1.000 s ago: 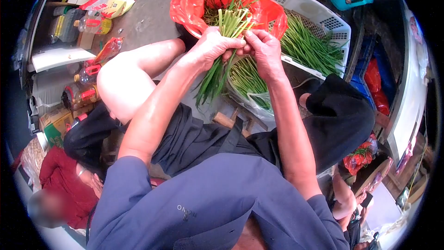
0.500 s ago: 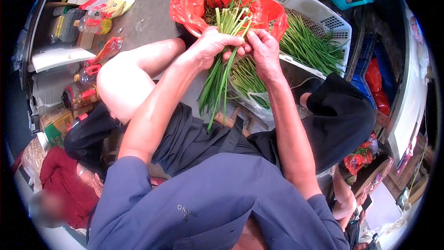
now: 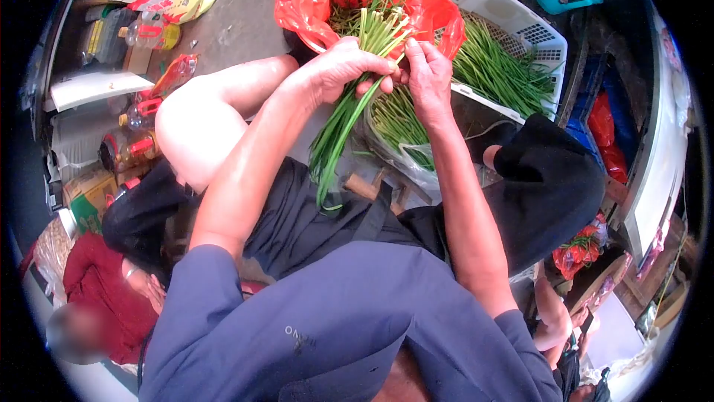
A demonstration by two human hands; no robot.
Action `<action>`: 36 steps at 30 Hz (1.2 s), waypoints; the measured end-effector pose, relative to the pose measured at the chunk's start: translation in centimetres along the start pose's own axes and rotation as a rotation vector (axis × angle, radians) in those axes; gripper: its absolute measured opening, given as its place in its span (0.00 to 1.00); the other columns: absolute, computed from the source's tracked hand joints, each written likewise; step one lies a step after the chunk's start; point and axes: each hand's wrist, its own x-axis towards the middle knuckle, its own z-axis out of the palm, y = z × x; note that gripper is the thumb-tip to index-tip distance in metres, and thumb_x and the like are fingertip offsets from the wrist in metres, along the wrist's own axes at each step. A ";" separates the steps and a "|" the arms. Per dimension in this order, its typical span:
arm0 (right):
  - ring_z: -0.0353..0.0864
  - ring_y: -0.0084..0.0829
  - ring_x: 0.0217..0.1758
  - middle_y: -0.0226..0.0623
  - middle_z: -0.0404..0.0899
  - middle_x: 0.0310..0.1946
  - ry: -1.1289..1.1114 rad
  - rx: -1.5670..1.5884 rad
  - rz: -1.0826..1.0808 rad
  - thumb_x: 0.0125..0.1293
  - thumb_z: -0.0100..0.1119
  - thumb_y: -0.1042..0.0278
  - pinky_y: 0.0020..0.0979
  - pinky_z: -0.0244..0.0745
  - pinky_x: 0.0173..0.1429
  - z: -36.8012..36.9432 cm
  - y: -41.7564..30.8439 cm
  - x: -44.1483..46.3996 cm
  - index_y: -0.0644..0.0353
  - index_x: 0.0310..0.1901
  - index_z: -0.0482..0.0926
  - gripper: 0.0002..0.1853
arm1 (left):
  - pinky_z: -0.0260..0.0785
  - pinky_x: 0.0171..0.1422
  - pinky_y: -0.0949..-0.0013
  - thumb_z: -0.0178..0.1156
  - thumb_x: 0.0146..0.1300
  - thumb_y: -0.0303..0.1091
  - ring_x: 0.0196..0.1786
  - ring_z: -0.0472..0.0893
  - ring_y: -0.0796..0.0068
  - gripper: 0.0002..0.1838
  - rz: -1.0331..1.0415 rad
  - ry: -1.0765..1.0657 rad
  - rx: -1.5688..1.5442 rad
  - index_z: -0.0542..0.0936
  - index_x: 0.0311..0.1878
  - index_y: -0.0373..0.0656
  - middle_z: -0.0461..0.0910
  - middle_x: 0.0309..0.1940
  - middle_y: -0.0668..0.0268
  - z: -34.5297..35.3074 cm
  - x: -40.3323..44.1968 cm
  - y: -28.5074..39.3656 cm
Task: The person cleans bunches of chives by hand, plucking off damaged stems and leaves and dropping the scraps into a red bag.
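Left hand point(image 3: 341, 69) is grasping green stalks point(image 3: 336, 138), upper centre; right hand point(image 3: 431, 81) is bunching alongside, can't tell holding what. Stalks are fanning out, so a slack grip could be spilling some into the red bag point(image 3: 303, 9).

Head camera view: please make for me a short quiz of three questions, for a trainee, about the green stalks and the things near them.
1. True or false: the left hand grips a bunch of green stalks.

2. Multiple choice: what colour is the glossy bag just beyond the left hand?
A) blue
B) red
C) black

3. Fill the gap: in this view, the white crate with holed walls stands to the ____ of that bag.

Key:
1. True
2. B
3. right
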 end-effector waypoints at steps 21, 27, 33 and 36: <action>0.83 0.36 0.30 0.42 0.83 0.28 -0.077 -0.905 0.255 0.51 0.63 0.67 0.36 0.76 0.37 -5.6 20.4 -2.1 0.59 0.36 0.83 0.10 | 0.71 0.34 0.76 0.60 0.65 0.34 0.28 0.78 0.77 0.11 0.250 0.164 -0.206 0.78 0.43 0.35 0.79 0.27 0.66 -1.0 -2.2 3.7; 0.82 0.50 0.39 0.47 0.83 0.31 -0.125 -0.970 0.127 0.48 0.62 0.67 0.44 0.77 0.45 -3.7 21.1 -2.2 0.57 0.36 0.83 0.11 | 0.63 0.27 0.77 0.61 0.65 0.33 0.22 0.70 0.80 0.10 0.249 0.274 -0.270 0.77 0.42 0.36 0.75 0.24 0.67 -1.5 -2.4 4.0; 0.80 0.50 0.33 0.45 0.80 0.26 -0.159 -1.068 -0.006 0.49 0.59 0.67 0.45 0.75 0.39 -3.1 21.9 -1.7 0.58 0.28 0.80 0.05 | 0.61 0.26 0.77 0.62 0.63 0.34 0.21 0.70 0.81 0.09 0.245 0.294 -0.204 0.78 0.40 0.37 0.75 0.23 0.69 -1.8 -2.3 3.9; 0.81 0.47 0.32 0.45 0.81 0.26 -0.151 -0.975 0.028 0.49 0.60 0.68 0.41 0.75 0.36 -4.4 21.4 -1.3 0.59 0.28 0.81 0.06 | 0.61 0.26 0.78 0.63 0.62 0.33 0.21 0.70 0.82 0.09 0.241 0.299 -0.199 0.78 0.39 0.38 0.74 0.23 0.69 -1.5 -2.3 3.9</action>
